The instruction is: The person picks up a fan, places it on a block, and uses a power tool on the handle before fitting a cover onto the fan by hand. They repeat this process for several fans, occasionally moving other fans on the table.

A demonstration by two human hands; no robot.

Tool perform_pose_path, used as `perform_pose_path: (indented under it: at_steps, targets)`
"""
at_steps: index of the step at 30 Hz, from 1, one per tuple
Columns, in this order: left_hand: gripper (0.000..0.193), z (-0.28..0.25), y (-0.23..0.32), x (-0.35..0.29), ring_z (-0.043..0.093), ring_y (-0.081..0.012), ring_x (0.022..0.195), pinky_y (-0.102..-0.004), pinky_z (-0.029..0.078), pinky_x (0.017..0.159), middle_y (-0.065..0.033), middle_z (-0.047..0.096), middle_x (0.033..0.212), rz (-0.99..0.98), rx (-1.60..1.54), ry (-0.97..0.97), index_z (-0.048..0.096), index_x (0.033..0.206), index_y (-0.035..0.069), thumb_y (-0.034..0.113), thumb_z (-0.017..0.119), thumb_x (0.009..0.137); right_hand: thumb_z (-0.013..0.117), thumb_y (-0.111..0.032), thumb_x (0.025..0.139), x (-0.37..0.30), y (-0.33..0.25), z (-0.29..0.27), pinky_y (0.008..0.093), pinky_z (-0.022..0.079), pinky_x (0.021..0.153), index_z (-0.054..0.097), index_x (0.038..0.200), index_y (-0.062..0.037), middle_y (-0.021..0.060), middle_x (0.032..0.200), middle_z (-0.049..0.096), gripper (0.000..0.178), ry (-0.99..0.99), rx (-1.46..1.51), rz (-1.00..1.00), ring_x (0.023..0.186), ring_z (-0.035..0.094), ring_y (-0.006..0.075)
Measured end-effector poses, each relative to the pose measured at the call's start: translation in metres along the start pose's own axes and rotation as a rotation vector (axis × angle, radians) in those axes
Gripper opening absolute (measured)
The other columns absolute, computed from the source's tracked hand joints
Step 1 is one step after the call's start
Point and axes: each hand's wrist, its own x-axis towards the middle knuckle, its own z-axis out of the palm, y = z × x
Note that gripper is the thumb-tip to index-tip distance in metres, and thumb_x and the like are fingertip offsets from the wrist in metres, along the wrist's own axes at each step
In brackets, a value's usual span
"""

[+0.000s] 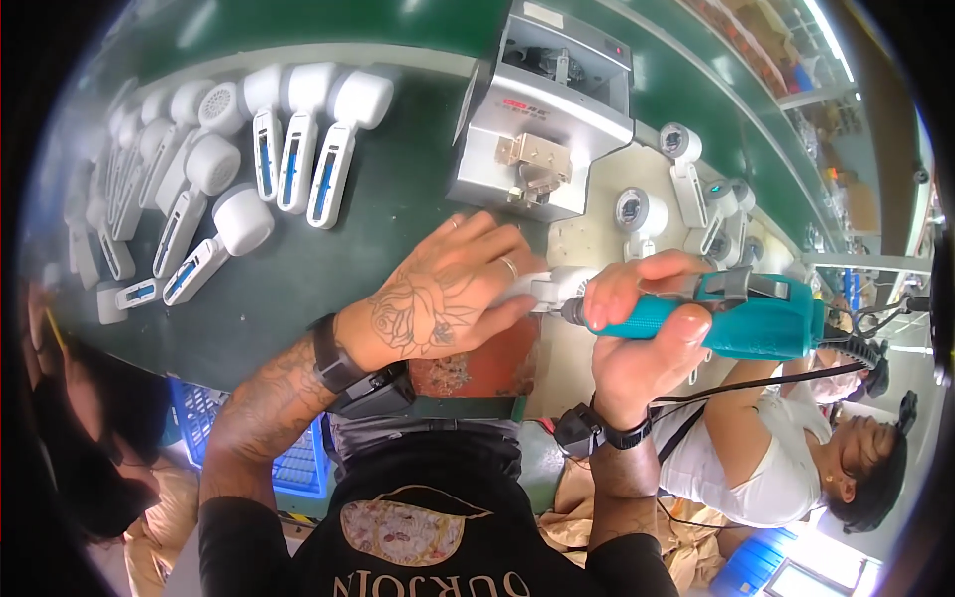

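Note:
Over the near edge of the green table, my left hand [438, 289] is closed around a white handheld fan [569, 283], and its fingers cover much of it. My right hand [642, 363] grips a teal electric screwdriver [761, 318] lying level, its tip pointing left at the fan. Fingers hide the exact spot where tip and fan meet. Beneath my hands is a worn red patch [477, 363] on the work surface.
Rows of white handheld fans [336, 159] with open handle slots lie at the left. A silver machine [542, 109] stands ahead. More fans [637, 214] lie at the right. A co-worker [741, 438] sits at the right, and a blue crate [298, 463] is below the table.

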Motion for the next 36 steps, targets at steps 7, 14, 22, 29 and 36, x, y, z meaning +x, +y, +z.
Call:
perform_pose_path:
  at_steps: [7, 14, 22, 29, 36]
  targets:
    - [0.027, -0.005, -0.003, 0.002, 0.054, -0.0265, 0.097, -0.0386, 0.044, 0.085, -0.0074, 0.057, 0.101, -0.009, 0.049, -0.008, 0.064, 0.106, 0.007, 0.018, 0.069, 0.082, 0.058, -0.061, 0.091, 0.000, 0.013, 0.000, 0.0326, 0.041, 0.052, 0.048, 0.102, -0.0024, 0.0049, 0.065, 0.047, 0.060, -0.041, 0.058, -0.039, 0.056, 0.047, 0.0174]
    - [0.036, 0.019, -0.009, 0.000, 0.051, -0.0314, 0.100, -0.0402, 0.042, 0.085, -0.0113, 0.054, 0.105, 0.193, -0.068, 0.199, 0.061, 0.105, 0.007, 0.026, 0.071, 0.077, 0.056, -0.048, 0.094, -0.009, 0.034, -0.028, 0.0266, 0.035, 0.052, 0.044, 0.091, -0.0072, 0.0025, 0.068, 0.042, 0.042, -0.042, 0.203, -0.080, 0.059, 0.041, 0.0128]
    - [0.035, 0.013, -0.011, -0.014, 0.050, -0.0296, 0.106, -0.0425, 0.040, 0.090, -0.0110, 0.054, 0.113, 0.225, 0.038, 0.140, 0.062, 0.100, 0.005, 0.030, 0.070, 0.078, 0.053, -0.048, 0.099, -0.020, 0.009, -0.007, 0.0325, 0.044, 0.061, 0.050, 0.102, 0.0003, 0.0089, 0.072, 0.050, 0.049, -0.063, 0.053, 0.027, 0.065, 0.049, 0.0204]
    - [0.037, 0.004, 0.018, -0.042, 0.060, -0.0331, 0.091, -0.0463, 0.048, 0.078, -0.0163, 0.061, 0.101, 0.477, 0.213, 0.348, 0.059, 0.111, 0.004, 0.037, 0.061, 0.093, 0.044, -0.056, 0.100, -0.036, -0.052, 0.000, 0.0233, 0.031, 0.045, 0.048, 0.089, -0.0086, 0.0002, 0.058, 0.038, 0.049, 0.407, 0.416, -0.208, 0.047, 0.036, 0.0106]
    - [0.042, -0.109, 0.019, -0.129, 0.065, -0.0330, 0.103, -0.0404, 0.052, 0.089, -0.0183, 0.065, 0.113, -0.317, -0.148, 0.683, 0.060, 0.120, 0.002, 0.025, 0.073, 0.088, 0.044, -0.064, 0.096, -0.048, -0.045, -0.013, 0.0299, 0.032, 0.054, 0.050, 0.096, -0.0038, 0.0044, 0.063, 0.038, 0.060, 0.232, 0.189, -0.085, 0.056, 0.036, 0.0162]
